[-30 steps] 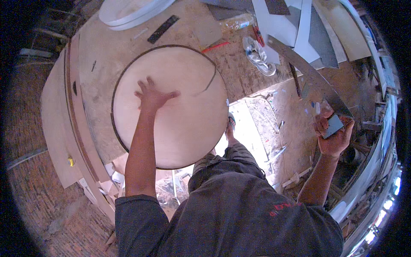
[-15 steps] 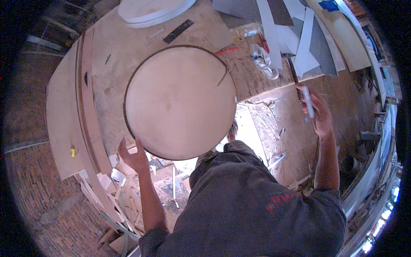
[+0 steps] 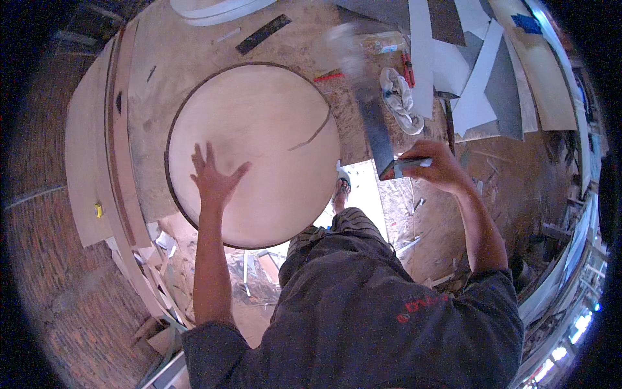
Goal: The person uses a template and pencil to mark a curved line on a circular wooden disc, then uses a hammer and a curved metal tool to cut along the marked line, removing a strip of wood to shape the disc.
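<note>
Board [image 3: 272,194], round and pale with a dark rim, fills the middle of the head view, a little left of centre, on a brown worktop [image 3: 159,162]; a thin dark line crosses its right part at a slant, and whether that is a slit or a strip I cannot tell. The left hand [image 3: 217,183] is spread over the left part of the board, palm down, fingers wide apart and grasping nothing; whether the palm presses on the surface is hard to tell. The right hand [image 3: 440,170], right of centre, is closed around the handle of a long-bladed tool [image 3: 376,126]; its grey blade slants toward the upper middle of the frame, apart from the board, its far end lost in blur.

Near the top lie a dark strip [image 3: 264,34], a red stick [image 3: 328,76] and part of a white disc [image 3: 223,11]; right of the blade are a crumpled white cloth [image 3: 396,97], a red-handled tool [image 3: 408,69] and a clear bottle [image 3: 381,44]; white sheets [image 3: 479,84] and grey ones overlap at the upper right; a small yellow object [image 3: 98,210] sits at the left; a foot [image 3: 342,185] shows below the blade, near the board's right edge.
</note>
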Demonstrator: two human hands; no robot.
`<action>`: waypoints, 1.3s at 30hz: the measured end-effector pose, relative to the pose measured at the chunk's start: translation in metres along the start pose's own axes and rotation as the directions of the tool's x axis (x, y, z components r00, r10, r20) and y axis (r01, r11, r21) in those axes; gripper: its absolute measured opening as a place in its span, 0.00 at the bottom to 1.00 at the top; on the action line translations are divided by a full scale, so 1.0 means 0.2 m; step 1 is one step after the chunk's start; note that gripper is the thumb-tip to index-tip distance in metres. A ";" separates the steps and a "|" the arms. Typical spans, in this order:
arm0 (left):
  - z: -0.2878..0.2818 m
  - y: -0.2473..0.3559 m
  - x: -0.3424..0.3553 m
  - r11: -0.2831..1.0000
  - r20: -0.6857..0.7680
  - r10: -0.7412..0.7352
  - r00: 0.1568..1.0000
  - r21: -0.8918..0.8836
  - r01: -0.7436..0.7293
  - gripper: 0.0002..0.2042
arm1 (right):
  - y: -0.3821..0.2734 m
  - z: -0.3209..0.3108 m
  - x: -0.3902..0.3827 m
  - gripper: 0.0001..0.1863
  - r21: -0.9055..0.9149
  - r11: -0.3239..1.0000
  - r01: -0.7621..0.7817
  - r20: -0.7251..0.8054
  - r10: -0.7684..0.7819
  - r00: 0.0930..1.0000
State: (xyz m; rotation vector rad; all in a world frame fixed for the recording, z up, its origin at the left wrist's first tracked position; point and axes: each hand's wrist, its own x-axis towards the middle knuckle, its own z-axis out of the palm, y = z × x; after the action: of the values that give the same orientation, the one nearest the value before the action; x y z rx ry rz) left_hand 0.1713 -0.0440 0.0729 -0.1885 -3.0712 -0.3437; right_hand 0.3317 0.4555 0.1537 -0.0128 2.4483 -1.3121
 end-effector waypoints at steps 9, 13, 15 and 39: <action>0.01 0.69 0.21 0.857 0.055 0.409 0.911 -0.366 -0.363 0.35 | 0.20 -0.08 0.35 0.19 0.056 0.998 -0.025 -0.054 0.028 0.998; 0.08 0.88 0.18 0.823 0.173 0.568 0.805 -0.143 -0.550 0.20 | 0.17 -0.14 0.37 0.18 -0.031 0.999 -0.039 -0.079 0.036 0.996; 0.09 0.91 0.21 0.799 0.225 0.587 0.777 -0.011 -0.601 0.14 | 0.20 -0.16 0.35 0.18 -0.087 0.996 0.009 -0.064 -0.015 0.998; -0.04 1.31 0.67 0.644 0.480 0.542 0.690 0.290 -0.708 0.08 | 0.38 -0.03 -0.03 0.16 0.250 0.955 -0.159 -0.192 0.209 0.959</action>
State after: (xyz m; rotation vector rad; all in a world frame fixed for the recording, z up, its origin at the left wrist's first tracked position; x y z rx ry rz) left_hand 0.0724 0.2224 0.1459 -1.4028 -2.9961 0.5101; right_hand 0.3484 0.5042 0.0978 0.4319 2.3797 -1.5748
